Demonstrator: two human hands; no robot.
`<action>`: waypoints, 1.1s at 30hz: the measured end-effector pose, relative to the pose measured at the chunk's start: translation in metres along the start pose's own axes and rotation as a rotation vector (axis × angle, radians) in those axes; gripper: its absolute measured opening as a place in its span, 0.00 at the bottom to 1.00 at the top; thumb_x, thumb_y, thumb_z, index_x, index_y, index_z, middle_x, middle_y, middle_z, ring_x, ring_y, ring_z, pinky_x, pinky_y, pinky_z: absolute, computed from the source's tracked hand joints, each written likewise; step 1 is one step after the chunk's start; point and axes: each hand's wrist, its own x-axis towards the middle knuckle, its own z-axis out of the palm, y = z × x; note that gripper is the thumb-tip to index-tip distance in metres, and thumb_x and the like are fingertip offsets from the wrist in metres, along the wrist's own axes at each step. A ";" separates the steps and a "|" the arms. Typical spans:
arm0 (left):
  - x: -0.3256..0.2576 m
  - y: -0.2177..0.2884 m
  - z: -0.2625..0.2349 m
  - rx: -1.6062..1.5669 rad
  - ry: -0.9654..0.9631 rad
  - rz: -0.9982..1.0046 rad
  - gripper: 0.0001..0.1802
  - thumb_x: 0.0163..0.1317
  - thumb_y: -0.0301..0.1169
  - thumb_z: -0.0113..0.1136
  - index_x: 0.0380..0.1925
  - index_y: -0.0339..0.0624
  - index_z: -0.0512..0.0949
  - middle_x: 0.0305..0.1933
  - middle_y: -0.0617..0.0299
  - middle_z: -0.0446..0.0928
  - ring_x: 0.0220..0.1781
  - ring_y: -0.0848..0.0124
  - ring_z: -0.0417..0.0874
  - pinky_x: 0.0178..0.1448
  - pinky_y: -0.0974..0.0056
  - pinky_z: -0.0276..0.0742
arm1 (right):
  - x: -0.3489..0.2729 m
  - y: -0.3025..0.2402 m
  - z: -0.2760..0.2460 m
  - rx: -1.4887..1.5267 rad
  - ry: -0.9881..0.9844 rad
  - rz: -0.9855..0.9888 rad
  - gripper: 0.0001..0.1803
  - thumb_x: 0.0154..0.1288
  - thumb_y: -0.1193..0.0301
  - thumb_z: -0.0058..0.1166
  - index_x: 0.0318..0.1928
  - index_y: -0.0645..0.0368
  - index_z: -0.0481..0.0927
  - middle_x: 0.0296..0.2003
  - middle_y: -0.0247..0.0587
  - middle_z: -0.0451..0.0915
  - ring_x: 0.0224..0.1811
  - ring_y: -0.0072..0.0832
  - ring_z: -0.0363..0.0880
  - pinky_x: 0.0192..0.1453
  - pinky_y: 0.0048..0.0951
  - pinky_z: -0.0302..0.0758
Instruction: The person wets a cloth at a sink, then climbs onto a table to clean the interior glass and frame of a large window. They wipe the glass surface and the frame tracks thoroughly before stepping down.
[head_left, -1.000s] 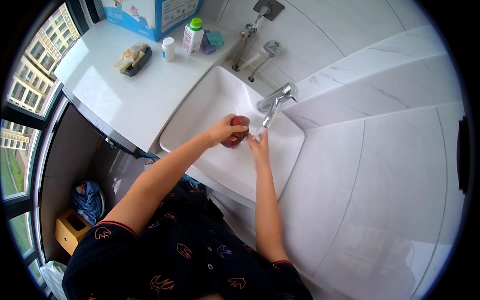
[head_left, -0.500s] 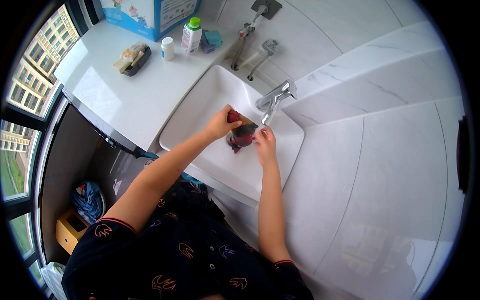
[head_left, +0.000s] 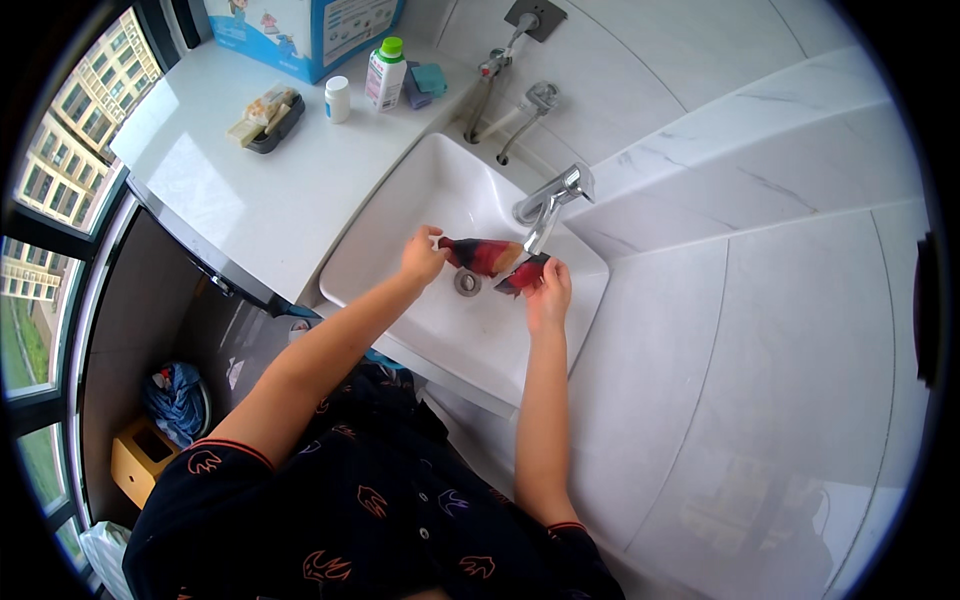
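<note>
A small red, black and tan piece of cloth (head_left: 478,256), shaped somewhat like a sock, is stretched out over the white sink (head_left: 385,235). My left hand (head_left: 425,259) pinches its left end. At the other end my right hand (head_left: 548,294) grips a bunched red and dark part. The chrome faucet (head_left: 556,197) reaches over the cloth from the back right. Below its spout a pale streak, seemingly water, crosses the cloth. Under the cloth shows the round drain (head_left: 467,283) in the basin floor.
On the white counter (head_left: 210,195) to the left stand a black soap dish (head_left: 277,128), a small white bottle (head_left: 337,101), a green-capped bottle (head_left: 386,75) and a blue box (head_left: 290,38). A tiled wall (head_left: 790,330) borders the sink on the right.
The cloth was bunched between my hands and is now spread out sideways. My left hand has moved left and down, my right hand a little right, uncovering the drain.
</note>
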 end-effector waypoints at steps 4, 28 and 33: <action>-0.030 0.018 0.019 -0.482 -0.216 -0.523 0.34 0.64 0.51 0.55 0.65 0.47 0.63 0.72 0.54 0.56 0.65 0.54 0.67 0.65 0.41 0.65 | 0.005 0.017 0.009 0.278 0.000 0.150 0.10 0.75 0.65 0.43 0.45 0.60 0.70 0.43 0.43 0.79 0.42 0.33 0.81 0.45 0.32 0.81; -0.038 0.009 0.095 -0.839 -0.415 -0.597 0.20 0.73 0.44 0.39 0.46 0.43 0.75 0.42 0.62 0.80 0.46 0.69 0.80 0.48 0.65 0.75 | 0.018 0.067 0.012 -1.010 0.370 -0.262 0.14 0.59 0.66 0.58 0.38 0.59 0.69 0.24 0.41 0.76 0.27 0.35 0.77 0.36 0.39 0.73; -0.035 0.025 0.077 -0.468 -0.442 -0.211 0.21 0.71 0.47 0.45 0.49 0.44 0.76 0.39 0.60 0.79 0.42 0.67 0.80 0.50 0.65 0.74 | 0.010 0.069 -0.003 0.016 0.145 0.365 0.22 0.69 0.51 0.45 0.53 0.52 0.74 0.51 0.36 0.75 0.55 0.31 0.73 0.59 0.32 0.71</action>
